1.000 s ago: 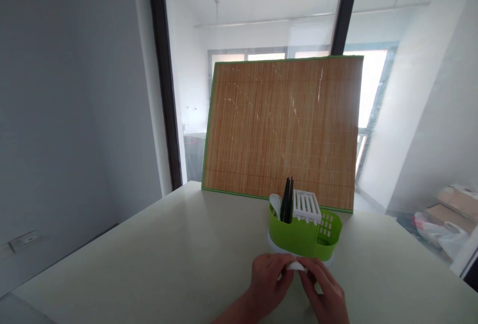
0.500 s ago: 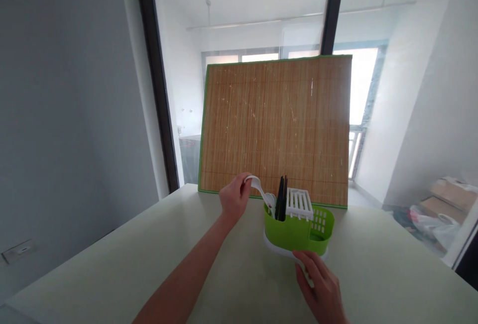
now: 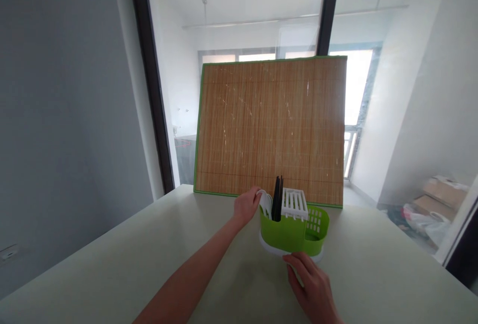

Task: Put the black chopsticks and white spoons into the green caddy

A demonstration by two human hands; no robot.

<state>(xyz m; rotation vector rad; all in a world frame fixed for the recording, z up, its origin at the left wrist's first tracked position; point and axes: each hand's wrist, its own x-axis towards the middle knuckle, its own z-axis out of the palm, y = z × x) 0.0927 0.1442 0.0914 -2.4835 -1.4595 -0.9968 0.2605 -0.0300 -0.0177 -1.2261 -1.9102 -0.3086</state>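
Observation:
A green utensil caddy (image 3: 282,234) with a white base stands on the table in front of me. My left hand (image 3: 247,206) is closed on the end of a white spoon (image 3: 265,202) at the caddy's left side. The spoon's lower part is down inside the compartment, beside other white utensils that I cannot clearly separate. Black chopsticks (image 3: 277,199) stand upright in the caddy, left of a white slatted rack (image 3: 294,203). My right hand (image 3: 308,281) is at the front of the white base, thumb and fingers apart, fingertips at or very near its edge.
The pale table (image 3: 149,259) reaches out to both sides. Behind the caddy a bamboo mat (image 3: 269,125) with green edging stands upright at the table's far edge. Beyond it is a glass partition with a dark frame. Cardboard boxes (image 3: 444,194) and plastic bags lie at the far right.
My left hand has moved right and down, bringing the spoon lower into the caddy's left compartment. The right hand stays by the base. The whole view has shifted slightly.

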